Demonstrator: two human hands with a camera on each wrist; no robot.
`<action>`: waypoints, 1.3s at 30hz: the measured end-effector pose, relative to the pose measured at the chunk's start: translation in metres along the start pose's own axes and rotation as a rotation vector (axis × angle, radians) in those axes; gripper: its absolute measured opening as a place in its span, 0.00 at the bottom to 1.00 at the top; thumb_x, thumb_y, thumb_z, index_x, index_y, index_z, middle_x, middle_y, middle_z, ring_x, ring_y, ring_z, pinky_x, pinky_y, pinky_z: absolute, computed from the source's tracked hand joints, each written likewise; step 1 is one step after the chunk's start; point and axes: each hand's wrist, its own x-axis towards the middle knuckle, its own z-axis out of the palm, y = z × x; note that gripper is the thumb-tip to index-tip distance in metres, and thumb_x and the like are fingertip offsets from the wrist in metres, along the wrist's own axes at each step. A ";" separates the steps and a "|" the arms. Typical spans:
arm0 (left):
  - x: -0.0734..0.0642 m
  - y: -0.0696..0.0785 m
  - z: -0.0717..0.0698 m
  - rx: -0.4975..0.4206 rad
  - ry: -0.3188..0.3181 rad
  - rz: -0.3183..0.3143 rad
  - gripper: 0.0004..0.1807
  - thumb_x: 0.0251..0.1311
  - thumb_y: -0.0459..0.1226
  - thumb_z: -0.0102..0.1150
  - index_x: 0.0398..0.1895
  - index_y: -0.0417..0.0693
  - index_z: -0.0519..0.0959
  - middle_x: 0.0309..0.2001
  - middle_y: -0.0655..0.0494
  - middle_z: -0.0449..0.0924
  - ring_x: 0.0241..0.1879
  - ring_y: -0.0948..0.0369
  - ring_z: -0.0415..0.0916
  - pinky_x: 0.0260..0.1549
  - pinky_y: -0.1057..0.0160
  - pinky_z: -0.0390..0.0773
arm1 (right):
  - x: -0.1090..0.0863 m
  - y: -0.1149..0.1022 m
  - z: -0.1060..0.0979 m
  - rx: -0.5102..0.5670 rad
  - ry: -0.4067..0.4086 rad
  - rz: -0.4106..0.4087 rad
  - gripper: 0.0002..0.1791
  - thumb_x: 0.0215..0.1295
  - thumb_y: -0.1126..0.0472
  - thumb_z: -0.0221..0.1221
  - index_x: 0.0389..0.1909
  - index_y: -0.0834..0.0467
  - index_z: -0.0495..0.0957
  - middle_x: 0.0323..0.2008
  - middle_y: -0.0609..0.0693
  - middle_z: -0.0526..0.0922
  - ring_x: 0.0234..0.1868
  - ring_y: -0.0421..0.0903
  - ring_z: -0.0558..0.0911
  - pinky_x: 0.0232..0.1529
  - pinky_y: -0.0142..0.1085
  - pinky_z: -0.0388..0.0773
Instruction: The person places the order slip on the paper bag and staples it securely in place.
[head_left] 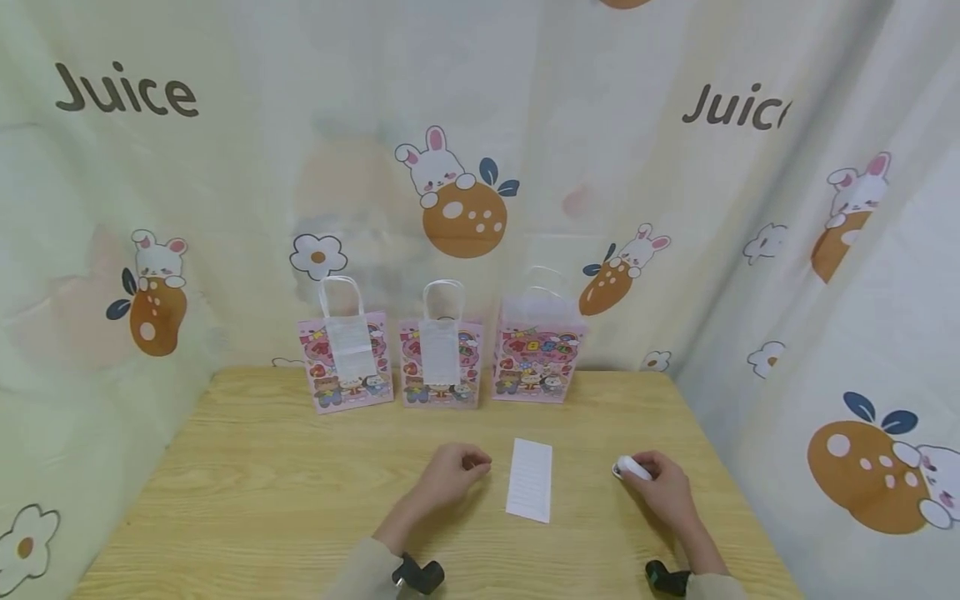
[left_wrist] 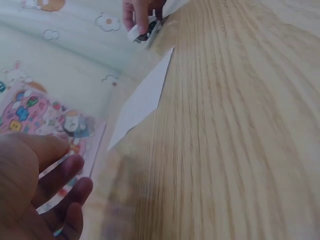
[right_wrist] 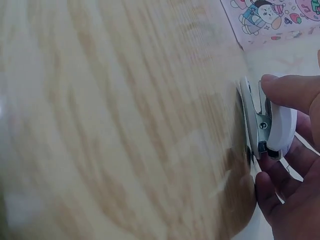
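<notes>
On the right of the table my right hand (head_left: 666, 487) grips a small white stapler (right_wrist: 282, 127), with the thumb on one side and fingers on the other. The stapler is right at the tabletop. A white paper slip (head_left: 529, 481) with faint print lies flat between my two hands. Just left of that slip is my left hand (head_left: 450, 477), its fingers loosely bent and nothing between them. In the left wrist view its thumb and fingers (left_wrist: 76, 192) stand apart.
Three pink cartoon paper bags stand along the back: a left bag (head_left: 313, 358) and a middle bag (head_left: 472, 358), each with a white slip on its front, and a right bag (head_left: 536, 358) without one. A printed curtain (head_left: 247, 167) hangs around the wooden table (head_left: 262, 475).
</notes>
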 end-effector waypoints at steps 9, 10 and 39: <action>0.030 -0.001 0.019 0.087 0.018 0.011 0.08 0.63 0.38 0.62 0.40 0.44 0.85 0.32 0.66 0.81 0.32 0.69 0.74 0.34 0.67 0.76 | 0.003 0.004 -0.003 -0.014 -0.011 0.010 0.18 0.59 0.59 0.69 0.46 0.65 0.77 0.41 0.59 0.84 0.42 0.52 0.80 0.40 0.39 0.75; 0.033 -0.001 0.021 0.098 0.023 0.014 0.08 0.63 0.38 0.63 0.40 0.44 0.85 0.32 0.66 0.81 0.32 0.69 0.74 0.34 0.67 0.76 | 0.003 0.005 -0.003 -0.017 -0.016 0.010 0.19 0.59 0.59 0.69 0.46 0.65 0.77 0.41 0.58 0.84 0.42 0.51 0.80 0.40 0.39 0.75; 0.077 -0.028 0.064 0.337 0.171 0.069 0.15 0.49 0.51 0.73 0.37 0.55 0.89 0.30 0.67 0.78 0.32 0.65 0.65 0.35 0.63 0.63 | 0.001 0.003 -0.006 -0.006 -0.069 0.064 0.19 0.57 0.60 0.70 0.45 0.65 0.77 0.38 0.55 0.84 0.39 0.48 0.80 0.39 0.38 0.75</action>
